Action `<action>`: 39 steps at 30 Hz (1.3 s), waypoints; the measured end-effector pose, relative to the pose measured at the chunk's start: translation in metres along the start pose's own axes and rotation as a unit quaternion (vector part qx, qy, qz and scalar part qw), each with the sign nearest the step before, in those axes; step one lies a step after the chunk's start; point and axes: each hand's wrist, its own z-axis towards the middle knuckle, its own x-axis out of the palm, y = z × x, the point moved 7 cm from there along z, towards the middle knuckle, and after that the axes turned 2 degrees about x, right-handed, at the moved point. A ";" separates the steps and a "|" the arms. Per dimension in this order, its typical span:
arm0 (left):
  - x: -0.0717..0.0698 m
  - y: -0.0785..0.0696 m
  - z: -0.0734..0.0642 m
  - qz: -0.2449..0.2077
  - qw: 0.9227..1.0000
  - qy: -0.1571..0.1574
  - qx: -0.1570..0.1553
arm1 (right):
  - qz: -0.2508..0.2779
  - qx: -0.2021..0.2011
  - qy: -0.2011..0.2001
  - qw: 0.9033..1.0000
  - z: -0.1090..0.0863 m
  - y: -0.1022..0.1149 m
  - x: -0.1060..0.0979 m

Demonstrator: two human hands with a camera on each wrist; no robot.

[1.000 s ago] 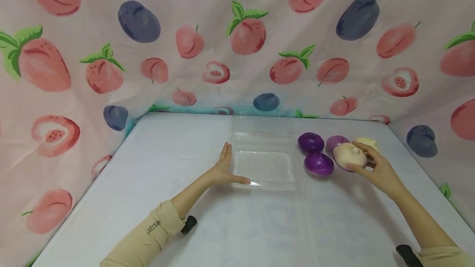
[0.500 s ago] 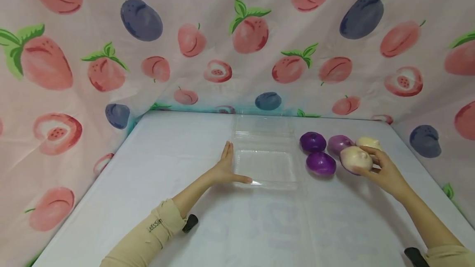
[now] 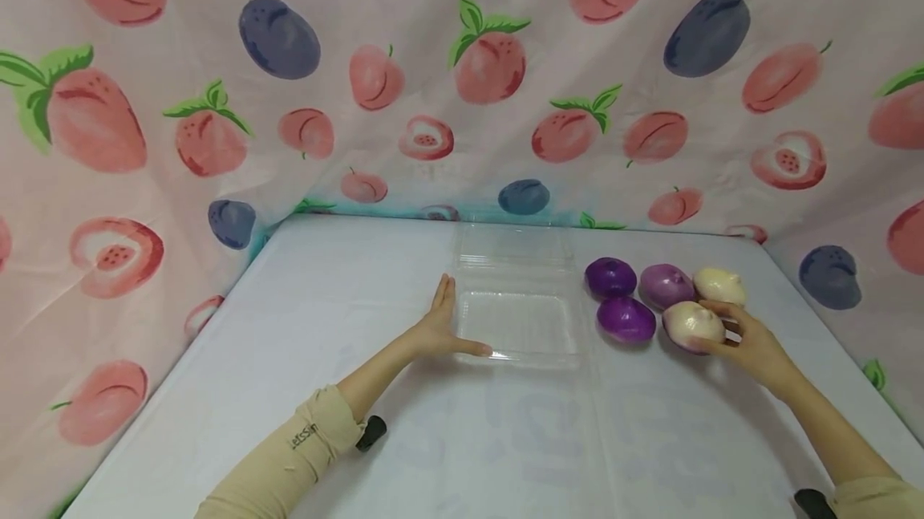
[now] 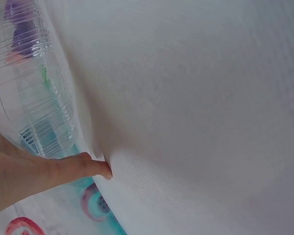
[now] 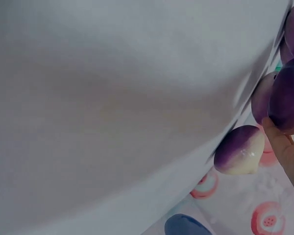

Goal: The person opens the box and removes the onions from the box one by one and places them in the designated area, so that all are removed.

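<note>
My right hand (image 3: pixel 758 350) holds a cream-topped purple onion (image 3: pixel 689 322) between thumb and fingers, at the front right of a group of onions. Behind it sit a pale cream onion (image 3: pixel 719 285) and a lighter purple onion (image 3: pixel 666 285). Two deep purple onions, one at the back (image 3: pixel 609 277) and one in front (image 3: pixel 626 321), lie to the left. My left hand (image 3: pixel 429 336) rests against the left side of a clear plastic box (image 3: pixel 516 325), its fingers straight and its thumb along the front edge. Nothing lies in the box.
The box's clear lid (image 3: pixel 514 245) is folded open toward the back of the table. A white cloth (image 3: pixel 346 294) covers the tabletop. Fruit-printed fabric (image 3: pixel 433 62) hangs behind and along both sides.
My right hand has drawn the cream-topped onion toward me and slightly right, lowering it beside the others and uncovering the lighter purple and pale cream ones. My left hand has stayed by the box.
</note>
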 end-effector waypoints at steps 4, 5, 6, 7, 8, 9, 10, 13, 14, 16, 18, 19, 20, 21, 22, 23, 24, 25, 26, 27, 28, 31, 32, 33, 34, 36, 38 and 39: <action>0.001 -0.001 0.000 0.004 1.000 0.003 0.000 | -0.002 -0.016 -0.007 1.000 -0.002 -0.001 0.003; 0.001 -0.001 0.000 0.005 1.000 0.003 0.000 | -0.003 -0.019 -0.008 1.000 -0.001 -0.001 0.003; 0.001 -0.001 0.000 0.005 1.000 0.003 -0.001 | -0.006 -0.016 -0.009 1.000 0.000 -0.001 0.004; 0.000 -0.001 0.000 0.006 1.000 0.003 -0.001 | -0.008 -0.014 -0.010 1.000 0.001 -0.002 0.004; 0.000 -0.002 -0.001 0.005 1.000 0.002 0.000 | -0.009 -0.013 -0.010 1.000 0.001 -0.003 0.005; 0.000 -0.002 0.000 0.005 1.000 0.003 -0.001 | -0.009 -0.014 -0.012 1.000 0.002 -0.003 0.005; 0.000 -0.002 -0.001 0.005 1.000 0.002 -0.001 | -0.008 -0.014 -0.013 1.000 0.002 -0.004 0.005; 0.000 -0.002 -0.001 0.005 1.000 0.002 0.000 | -0.007 -0.011 -0.018 1.000 0.002 -0.006 0.005; 0.000 -0.002 -0.001 0.005 1.000 0.003 0.000 | -0.009 -0.011 -0.020 1.000 0.002 -0.006 0.006; 0.000 -0.002 -0.002 0.007 1.000 0.003 -0.003 | -0.016 -0.012 -0.021 1.000 0.003 -0.007 0.006; 0.000 -0.002 -0.002 0.008 1.000 0.002 -0.004 | -0.027 -0.012 -0.020 0.999 0.004 -0.006 0.006; -0.001 -0.002 -0.002 0.007 1.000 -0.001 -0.003 | -0.037 -0.008 -0.018 0.999 0.005 -0.006 0.007; -0.001 -0.002 -0.001 0.007 1.000 -0.001 -0.004 | -0.043 -0.004 -0.014 0.999 0.006 -0.006 0.007; -0.001 -0.002 -0.001 0.006 1.000 -0.002 -0.004 | -0.043 0.000 -0.008 0.999 0.007 -0.006 0.008; -0.001 -0.002 -0.001 0.005 1.000 -0.002 -0.004 | -0.042 0.006 0.000 0.999 0.008 -0.006 0.010; -0.001 -0.002 -0.001 0.004 1.000 -0.001 -0.004 | -0.041 0.012 0.008 0.999 0.009 -0.006 0.011; -0.001 -0.002 0.000 0.004 1.000 -0.001 -0.004 | -0.039 0.019 0.015 0.999 0.009 -0.007 0.012; -0.001 -0.002 0.000 0.004 1.000 -0.001 -0.004 | -0.037 0.020 0.020 0.999 0.009 -0.007 0.013; -0.001 -0.002 0.000 0.005 1.000 -0.001 -0.004 | -0.032 0.017 0.022 0.999 0.009 -0.007 0.013; -0.001 -0.003 0.001 0.008 1.000 -0.002 -0.003 | -0.031 0.011 0.021 0.999 0.010 -0.006 0.013; -0.002 -0.003 0.001 0.011 1.000 -0.004 -0.004 | -0.034 0.004 0.017 0.999 0.010 -0.005 0.012; -0.004 -0.003 0.000 0.020 1.000 -0.011 -0.002 | -0.040 -0.021 0.005 0.999 0.010 -0.001 0.011; -0.004 -0.003 0.001 0.022 1.000 -0.011 -0.002 | -0.041 -0.024 0.005 0.999 0.010 -0.001 0.011; -0.004 -0.003 0.001 0.022 1.000 -0.010 -0.003 | -0.043 -0.021 0.008 0.999 0.010 -0.001 0.011; -0.004 -0.003 0.001 0.020 1.000 -0.010 -0.004 | -0.046 -0.013 0.014 0.999 0.009 -0.002 0.011; -0.004 -0.003 0.000 0.016 1.000 -0.008 -0.003 | -0.054 0.009 0.030 0.998 0.008 -0.003 0.012; -0.003 -0.003 0.000 0.011 1.000 -0.007 -0.003 | -0.064 0.031 0.043 0.997 0.007 -0.005 0.013; -0.003 -0.003 -0.001 0.009 1.000 -0.006 -0.003 | -0.069 0.039 0.047 0.996 0.007 -0.005 0.013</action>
